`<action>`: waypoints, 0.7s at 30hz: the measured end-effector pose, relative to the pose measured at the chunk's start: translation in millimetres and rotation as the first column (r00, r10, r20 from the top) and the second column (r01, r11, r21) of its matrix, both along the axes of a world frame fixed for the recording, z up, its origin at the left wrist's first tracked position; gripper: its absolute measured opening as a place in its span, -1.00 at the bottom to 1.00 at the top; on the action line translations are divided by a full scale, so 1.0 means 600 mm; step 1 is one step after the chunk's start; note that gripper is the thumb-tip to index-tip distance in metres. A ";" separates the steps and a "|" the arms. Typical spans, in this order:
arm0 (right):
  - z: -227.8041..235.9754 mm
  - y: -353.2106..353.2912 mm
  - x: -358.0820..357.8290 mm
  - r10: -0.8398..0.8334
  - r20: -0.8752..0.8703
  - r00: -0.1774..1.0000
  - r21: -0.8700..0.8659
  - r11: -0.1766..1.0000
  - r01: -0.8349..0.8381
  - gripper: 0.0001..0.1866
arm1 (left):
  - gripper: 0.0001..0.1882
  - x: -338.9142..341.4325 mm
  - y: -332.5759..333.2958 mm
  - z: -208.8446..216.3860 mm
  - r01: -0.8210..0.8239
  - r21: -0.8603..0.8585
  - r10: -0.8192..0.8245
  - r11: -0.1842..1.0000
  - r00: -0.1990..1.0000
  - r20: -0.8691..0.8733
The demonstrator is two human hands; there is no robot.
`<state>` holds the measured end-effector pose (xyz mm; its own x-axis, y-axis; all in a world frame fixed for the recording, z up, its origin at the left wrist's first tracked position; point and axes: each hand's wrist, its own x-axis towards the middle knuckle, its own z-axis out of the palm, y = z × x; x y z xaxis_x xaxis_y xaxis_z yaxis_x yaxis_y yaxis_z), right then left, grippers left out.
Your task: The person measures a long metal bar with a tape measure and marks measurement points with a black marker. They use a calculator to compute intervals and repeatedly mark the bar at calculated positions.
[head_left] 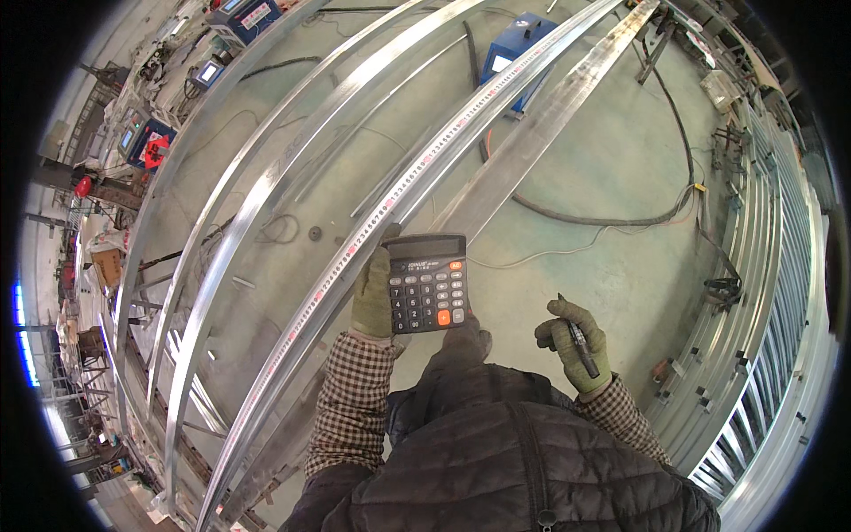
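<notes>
My left hand (373,297), in a green work glove, is closed on the left side of a black calculator (429,288) with dark and orange keys. The calculator's face is turned up toward me, and it hides part of my fingers. Just beyond it a measuring tape (381,211) lies stretched along a long metal bar (425,182). On the right, my right hand (578,341), also gloved in green, is closed around a dark marker pen (582,348). Its tip points up and away from me.
Several long metal rails (232,232) run across at the left. A wider flat metal beam (532,142) lies beyond the calculator. One blue machine (517,49) stands at the far middle. A black cable (603,221) loops over the floor, and metal profiles (753,355) are stacked at the right.
</notes>
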<state>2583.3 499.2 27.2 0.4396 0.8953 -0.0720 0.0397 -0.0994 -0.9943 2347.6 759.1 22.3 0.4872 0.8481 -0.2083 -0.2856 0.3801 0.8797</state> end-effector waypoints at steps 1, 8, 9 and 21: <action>-0.002 0.009 0.008 0.001 0.005 1.000 -0.002 1.000 -0.001 -0.70 | -0.45 0.005 0.001 0.002 0.003 0.022 -0.004 1.000 1.000 0.030; 0.014 0.125 0.076 0.070 0.027 0.997 0.090 0.993 -0.072 -0.69 | -0.35 0.041 -0.009 0.023 -0.064 -0.246 0.121 0.967 0.967 0.225; 0.020 0.150 0.082 0.082 0.076 0.994 0.138 0.986 -0.092 -0.69 | -0.30 0.047 -0.005 0.030 -0.070 -0.257 0.132 0.964 0.964 0.233; 0.125 0.364 0.122 0.572 0.496 0.653 0.182 0.668 -0.722 -0.73 | -0.15 0.080 0.039 0.080 -0.311 -0.368 0.397 0.876 0.899 0.185</action>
